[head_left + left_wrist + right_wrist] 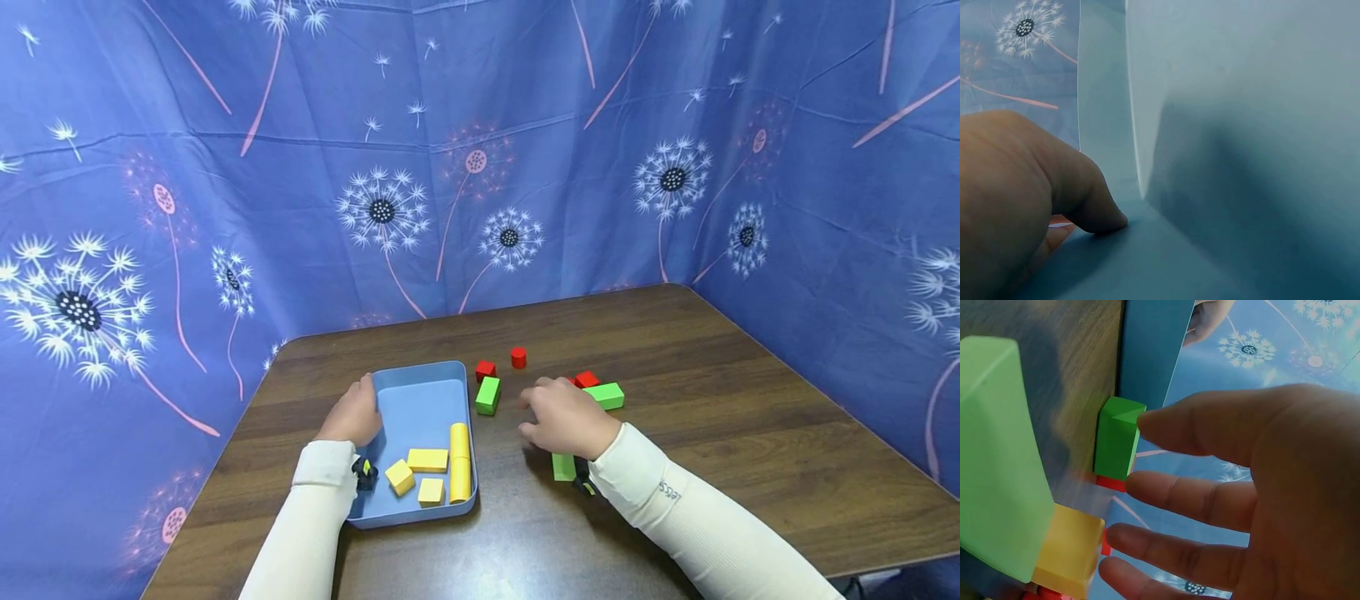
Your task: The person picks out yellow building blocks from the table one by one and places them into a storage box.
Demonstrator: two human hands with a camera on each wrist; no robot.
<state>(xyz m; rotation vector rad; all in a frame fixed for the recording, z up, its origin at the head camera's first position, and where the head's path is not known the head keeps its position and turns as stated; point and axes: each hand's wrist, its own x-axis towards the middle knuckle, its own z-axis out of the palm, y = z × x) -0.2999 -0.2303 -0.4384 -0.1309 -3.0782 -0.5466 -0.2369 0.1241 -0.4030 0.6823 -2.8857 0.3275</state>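
My left hand point(351, 414) grips the left wall of a blue tray point(420, 398), its thumb point(1094, 200) on the inner side and other fingers beyond the wall. Over the wooden table, my right hand point(572, 417) hovers with fingers apart and nothing between them. Under it in the right wrist view sit a yellow block point(1069, 550), which the hand hides from the head view, and a large-looking green block point(997, 456). Another green block point(487, 396) stands between this hand and the tray. Yellow blocks point(427, 460) and yellow cylinders point(460, 462) lie inside the tray.
Behind the green block are a red block point(486, 370) and a red cylinder point(518, 358). A further red block point(587, 380) and green block point(609, 396) lie beyond my right hand. A blue dandelion-print cloth point(450, 108) hangs around the table point(712, 400).
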